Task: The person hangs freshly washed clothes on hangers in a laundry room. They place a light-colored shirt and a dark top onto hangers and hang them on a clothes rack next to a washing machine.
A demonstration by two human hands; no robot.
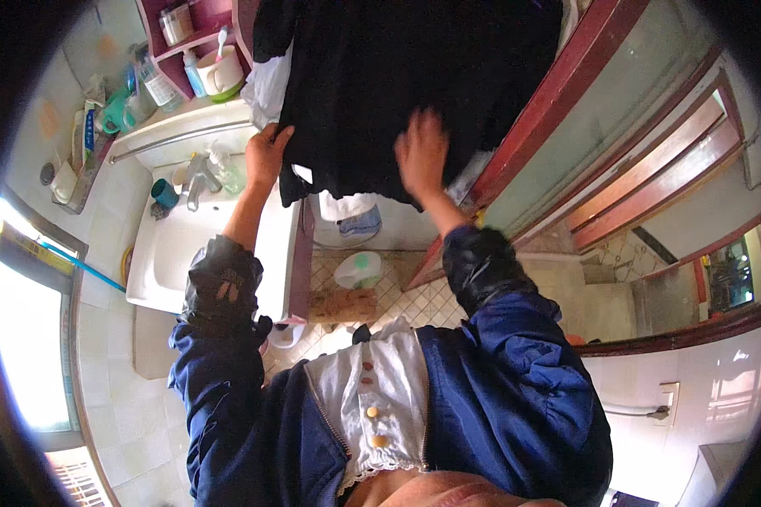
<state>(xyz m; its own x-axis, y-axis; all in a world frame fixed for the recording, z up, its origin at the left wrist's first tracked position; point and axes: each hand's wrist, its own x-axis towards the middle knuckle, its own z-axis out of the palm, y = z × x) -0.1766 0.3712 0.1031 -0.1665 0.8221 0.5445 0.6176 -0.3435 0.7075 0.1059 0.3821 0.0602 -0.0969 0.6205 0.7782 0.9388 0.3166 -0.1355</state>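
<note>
A large black garment hangs in front of me, its uneven lower edge reaching just below my hands. My left hand pinches the garment's left edge between thumb and fingers. My right hand lies against the front of the black cloth, fingers spread and blurred, gripping nothing that I can see. White cloth shows beside the garment's left side. What the garment hangs from is out of view.
On the left is a white washbasin with a metal faucet. A shelf above carries a mug and bottles. A red-framed glass door stands close on the right. Below are a white-and-green container and a brown mat.
</note>
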